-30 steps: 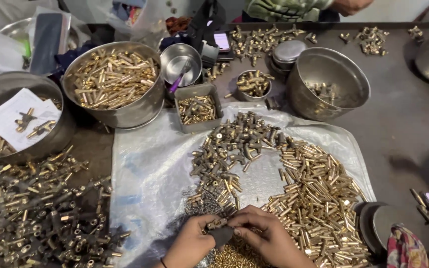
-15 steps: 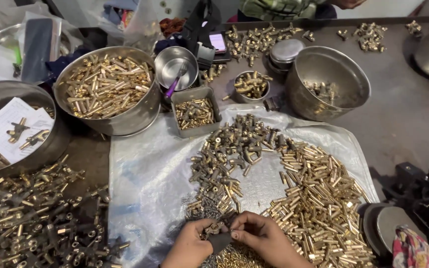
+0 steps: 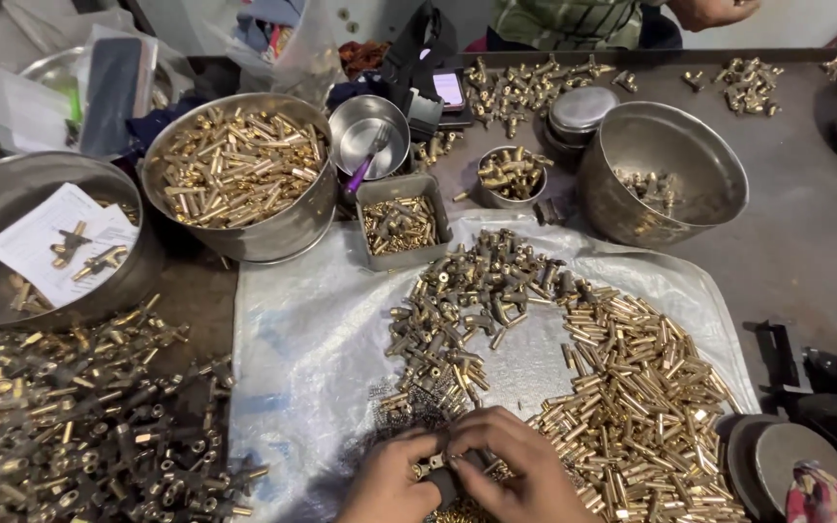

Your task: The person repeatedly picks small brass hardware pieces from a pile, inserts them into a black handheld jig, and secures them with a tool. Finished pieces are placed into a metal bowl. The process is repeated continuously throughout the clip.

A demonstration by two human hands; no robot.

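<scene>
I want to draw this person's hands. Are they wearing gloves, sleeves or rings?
No gloves: both the left hand and the right hand are bare. No sleeves show, as the wrists are uncovered up to the picture's edge. I cannot make out any ring or watch among the shiny brass parts.

Dark brown worktable [image 3: 806, 242] filling nearly the whole view, scuffed and matte, lit evenly from above with soft glints on metal. White plastic sheet [image 3: 312, 339] spread from centre toward 6 o'clock. Steel bowls [image 3: 666, 174] at 1 and 10 o'clock, crumpled bags and cloth [image 3: 273, 29] heaped at 11. Pale wall [image 3: 796, 24] in a strip at 1 o'clock behind a seated person's striped shirt [image 3: 564, 19] at 12.
</scene>
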